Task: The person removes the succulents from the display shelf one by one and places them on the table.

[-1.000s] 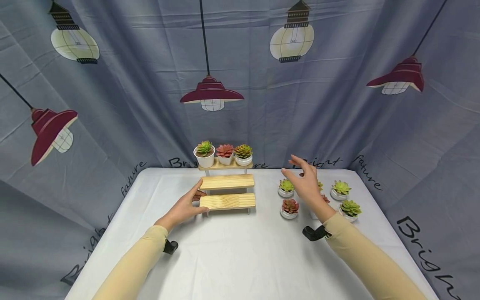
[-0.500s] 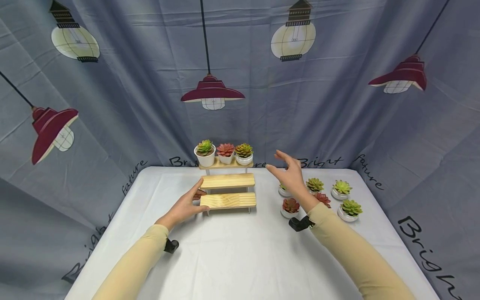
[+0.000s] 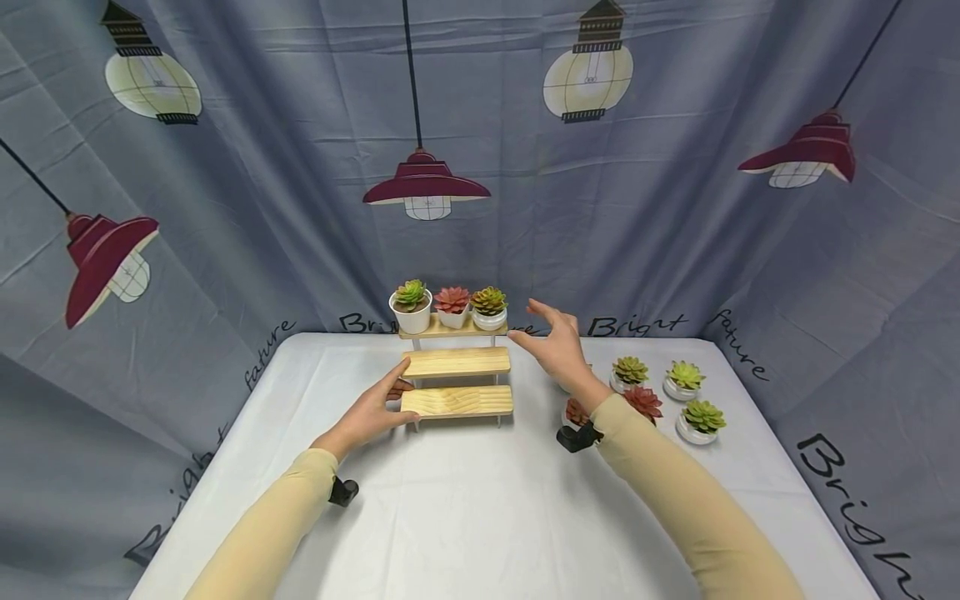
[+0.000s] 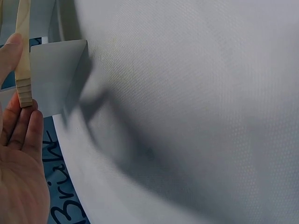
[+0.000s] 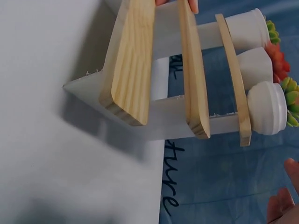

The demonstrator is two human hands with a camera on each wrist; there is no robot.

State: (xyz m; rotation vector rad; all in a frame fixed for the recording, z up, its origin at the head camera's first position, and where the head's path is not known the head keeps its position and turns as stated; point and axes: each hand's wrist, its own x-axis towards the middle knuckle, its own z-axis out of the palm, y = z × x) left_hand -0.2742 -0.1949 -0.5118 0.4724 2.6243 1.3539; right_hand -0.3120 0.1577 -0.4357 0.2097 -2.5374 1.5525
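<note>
A three-tier wooden plant stand point(image 3: 456, 402) stands on the white table. My left hand point(image 3: 365, 421) grips its left end, with the thumb on the lowest board and fingers around its edge, as the left wrist view also shows. On the top board sit three potted succulents: a green one in a white pot point(image 3: 412, 321), a red one point(image 3: 452, 306) in the middle and a yellow-green one point(image 3: 489, 307) at the right end. My right hand point(image 3: 558, 350) hovers right of the top board, thumb and fingers spread apart, holding nothing.
Several more potted succulents stand on the right of the table, among them a green one point(image 3: 701, 417), a light green one point(image 3: 683, 377) and a red one point(image 3: 642, 402). My right forearm partly covers some. A grey-blue curtain point(image 3: 480, 242) rises behind the table point(image 3: 450, 517).
My right hand has moved left from above the loose succulents to beside the stand's top board, staying spread. The left hand has stayed on the stand.
</note>
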